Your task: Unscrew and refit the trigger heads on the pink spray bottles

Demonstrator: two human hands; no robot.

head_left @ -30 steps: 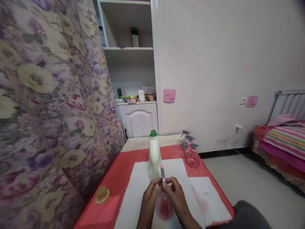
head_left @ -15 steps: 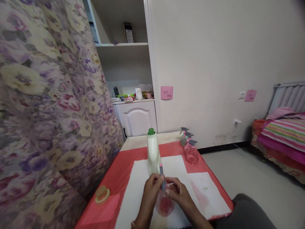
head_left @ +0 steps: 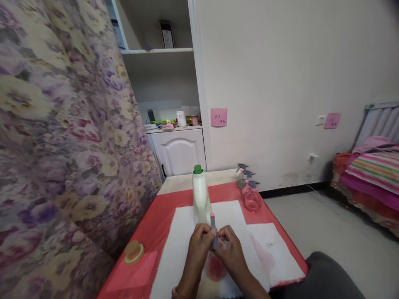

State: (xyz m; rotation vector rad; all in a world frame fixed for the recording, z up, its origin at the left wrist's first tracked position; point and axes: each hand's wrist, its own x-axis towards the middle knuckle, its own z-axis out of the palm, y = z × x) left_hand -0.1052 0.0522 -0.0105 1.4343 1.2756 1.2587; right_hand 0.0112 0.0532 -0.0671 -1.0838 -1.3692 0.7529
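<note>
A small clear spray bottle (head_left: 216, 269) with a reddish tint stands on the white cloth (head_left: 174, 257), close in front of me. Its grey spray head (head_left: 213, 223) has a pink nozzle tip that points away from me. My left hand (head_left: 198, 245) is closed around the grey head, thumb on top. On the other side my right hand (head_left: 233, 251) has its fingers curled at the bottle's neck, by the pink collar, which is mostly hidden. Just beyond both hands stands a tall pale-green jug (head_left: 201, 195) with its green-rimmed mouth uncapped.
Several spray bottles (head_left: 252, 202) stand at the right edge of the red-covered table (head_left: 168, 211). A yellowish cap (head_left: 134, 252) lies at left. A stained white cloth (head_left: 274, 253) is at right. A floral curtain (head_left: 77, 145) hangs along the left side.
My right hand's fingers have shifted and curled closer around the bottle's neck. My left hand keeps its hold on the spray head. The whole view has tilted slightly.
</note>
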